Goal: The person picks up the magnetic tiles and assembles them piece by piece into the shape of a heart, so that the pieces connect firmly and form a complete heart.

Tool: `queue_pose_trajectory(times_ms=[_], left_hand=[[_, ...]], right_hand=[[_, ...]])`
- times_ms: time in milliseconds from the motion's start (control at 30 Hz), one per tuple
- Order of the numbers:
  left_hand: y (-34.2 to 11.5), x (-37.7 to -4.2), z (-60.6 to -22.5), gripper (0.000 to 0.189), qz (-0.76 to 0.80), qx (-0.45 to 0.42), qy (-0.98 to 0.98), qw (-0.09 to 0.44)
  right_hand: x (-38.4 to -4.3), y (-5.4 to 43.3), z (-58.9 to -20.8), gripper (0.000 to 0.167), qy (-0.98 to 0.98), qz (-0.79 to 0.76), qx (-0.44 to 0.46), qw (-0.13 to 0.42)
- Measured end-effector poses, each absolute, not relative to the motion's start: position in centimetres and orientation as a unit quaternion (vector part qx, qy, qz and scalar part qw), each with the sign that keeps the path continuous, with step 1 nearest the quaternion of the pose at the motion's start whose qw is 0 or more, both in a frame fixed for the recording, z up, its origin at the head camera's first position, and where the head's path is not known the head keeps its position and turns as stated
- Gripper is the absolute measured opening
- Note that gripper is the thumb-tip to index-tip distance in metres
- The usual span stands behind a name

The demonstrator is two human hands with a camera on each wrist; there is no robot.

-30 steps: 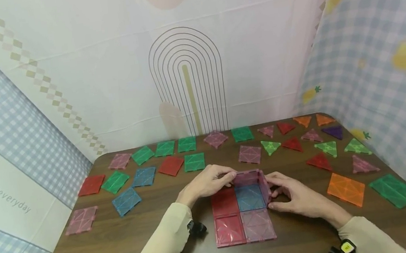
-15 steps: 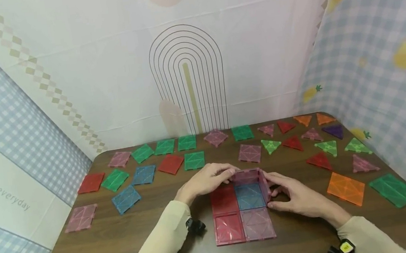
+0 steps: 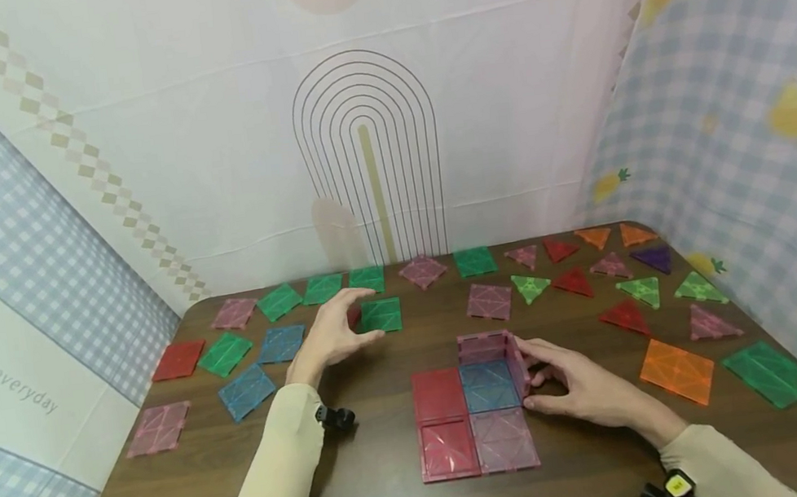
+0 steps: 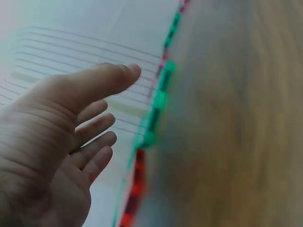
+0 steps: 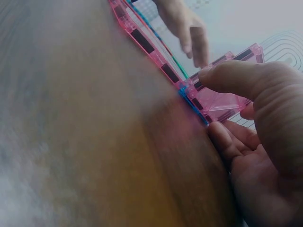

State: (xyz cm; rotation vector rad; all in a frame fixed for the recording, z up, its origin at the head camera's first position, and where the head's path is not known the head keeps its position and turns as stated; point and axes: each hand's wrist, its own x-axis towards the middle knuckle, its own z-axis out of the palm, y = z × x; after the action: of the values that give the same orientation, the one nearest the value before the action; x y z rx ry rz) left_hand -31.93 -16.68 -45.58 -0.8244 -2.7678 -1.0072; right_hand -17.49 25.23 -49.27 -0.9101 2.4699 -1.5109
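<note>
Flat magnetic tiles form a two-by-two base: a plain red square (image 3: 438, 394), a framed red square (image 3: 448, 449), a blue square (image 3: 489, 386) and a pink square (image 3: 505, 440). Two pink square tiles stand upright on the blue one's edges, a back wall (image 3: 482, 348) and a right wall (image 3: 518, 363). My right hand (image 3: 577, 380) holds the right wall, thumb at its near edge (image 5: 236, 78) and fingers curled along its outer side. My left hand (image 3: 330, 332) hovers with fingers spread over a mostly hidden red square tile (image 3: 353, 317), beside a green square tile (image 3: 381, 315).
Loose square tiles in green, blue, pink and red lie across the back and left of the brown table (image 3: 380, 472). Several triangular tiles, an orange square (image 3: 677, 372) and a large green square (image 3: 773, 374) lie to the right. Patterned cloth (image 3: 238, 135) hangs behind.
My left hand has left the back wall's corner and moved left and back to the red tile, fingers opening. My right hand stays at the right wall.
</note>
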Motion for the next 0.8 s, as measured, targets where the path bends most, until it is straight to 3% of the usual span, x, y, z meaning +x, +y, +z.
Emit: queue_pose_trajectory(times_ms=[233,567,800], left_hand=[[-16.8,-32.3,-46.6,0.070,-0.299,-0.290,-0.909,0.012],[-15.8,-31.3,-46.4,0.045,-0.271,-0.340,-0.901,0.000],[-15.3,-29.9,-45.9,0.049,-0.256,-0.342,-0.903,-0.040]], right_hand=[[-17.5,25.3,-49.4,0.089,0.809,-0.504,-0.296,0.057],[-17.6,25.4,-49.5,0.090,0.811,-0.502,-0.294,0.059],[-17.6,25.3,-49.4,0.089,0.803,-0.510,-0.304,0.057]])
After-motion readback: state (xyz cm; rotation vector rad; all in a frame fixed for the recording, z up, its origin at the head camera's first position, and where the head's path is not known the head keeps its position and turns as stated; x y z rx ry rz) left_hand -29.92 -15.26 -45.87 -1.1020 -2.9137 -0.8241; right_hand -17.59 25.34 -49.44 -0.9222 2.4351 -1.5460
